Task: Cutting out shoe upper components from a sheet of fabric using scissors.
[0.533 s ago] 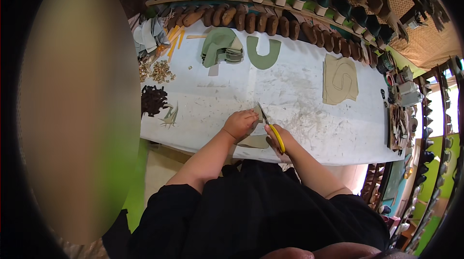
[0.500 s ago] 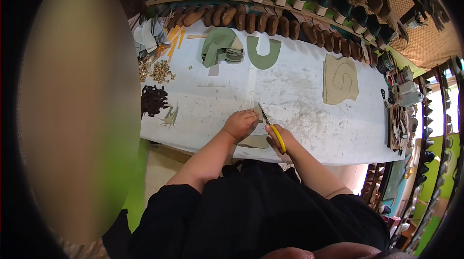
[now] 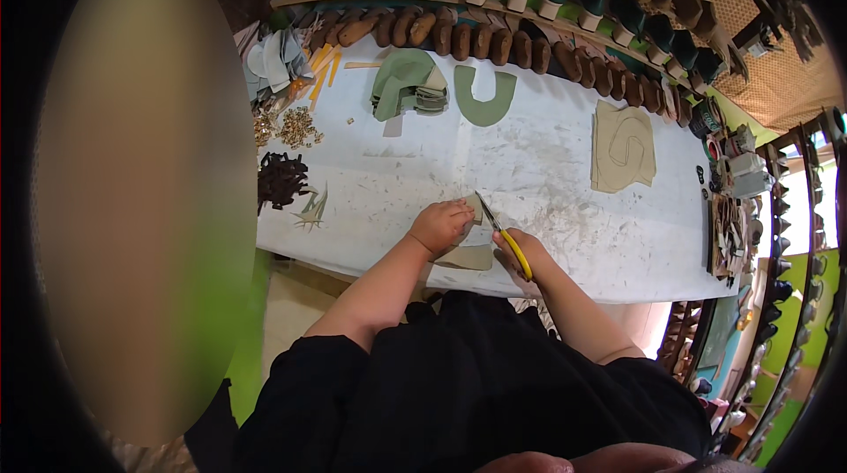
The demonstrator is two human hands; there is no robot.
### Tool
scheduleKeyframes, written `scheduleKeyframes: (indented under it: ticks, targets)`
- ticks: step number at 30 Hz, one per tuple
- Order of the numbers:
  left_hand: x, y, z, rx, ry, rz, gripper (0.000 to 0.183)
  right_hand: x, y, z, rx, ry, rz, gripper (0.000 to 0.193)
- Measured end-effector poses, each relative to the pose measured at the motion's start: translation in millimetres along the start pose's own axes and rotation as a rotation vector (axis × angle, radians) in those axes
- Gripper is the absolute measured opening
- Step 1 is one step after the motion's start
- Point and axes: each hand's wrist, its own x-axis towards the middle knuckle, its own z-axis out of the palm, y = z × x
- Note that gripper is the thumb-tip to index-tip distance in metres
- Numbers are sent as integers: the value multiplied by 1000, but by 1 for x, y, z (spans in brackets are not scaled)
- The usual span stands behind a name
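Near the table's front edge, my left hand (image 3: 441,228) is closed on a beige curved piece of shoe material (image 3: 468,257), seemingly leather or fabric. One end of the piece shows past my fingertips, and its other part bends back toward me below the hand. My right hand (image 3: 531,252) grips yellow-handled scissors (image 3: 513,251). Their blades point away from me and to the left, with the tips beside the end of the piece. My palms hide much of the middle of the piece and part of the handles.
On the white-covered table (image 3: 547,155) lie a stack of green cut pieces (image 3: 406,85), a green U-shaped piece (image 3: 487,101), a beige sheet with a drawn outline (image 3: 625,148), gold-coloured bits (image 3: 298,127), dark strips (image 3: 281,180) and scraps (image 3: 313,206). Shoe lasts (image 3: 481,41) line the back.
My right hand and the scissors have shifted slightly right and toward me, so the blades sit a little farther from the left fingers. My left hand stays nearly in place.
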Motion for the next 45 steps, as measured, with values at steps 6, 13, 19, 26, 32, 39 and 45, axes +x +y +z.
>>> scheduleKeyframes:
  ticks: [6, 13, 19, 26, 32, 39, 45]
  targets:
    - [1, 1, -1, 11, -9, 31, 21, 3, 4, -17, -28, -35, -32, 62]
    - [3, 0, 2, 14, -15, 37, 16, 12, 4, -31, 166, -193, 29, 57]
    - [0, -3, 3, 5, -31, 20, 21, 15, -7, -38, 75, -205, 32, 60]
    - [-1, -4, 4, 62, -5, 56, 21, 18, -9, -43, -76, -122, -7, 62]
    - [5, 1, 4, 92, -6, 69, 22, 50, 45, -29, -118, 38, -343, 52]
    - [1, 1, 4, 67, 2, 48, 22, 30, 10, -72, 207, -450, -15, 50]
    - [13, 9, -6, 59, -64, -14, 27, 32, 44, -91, -58, 165, -216, 52]
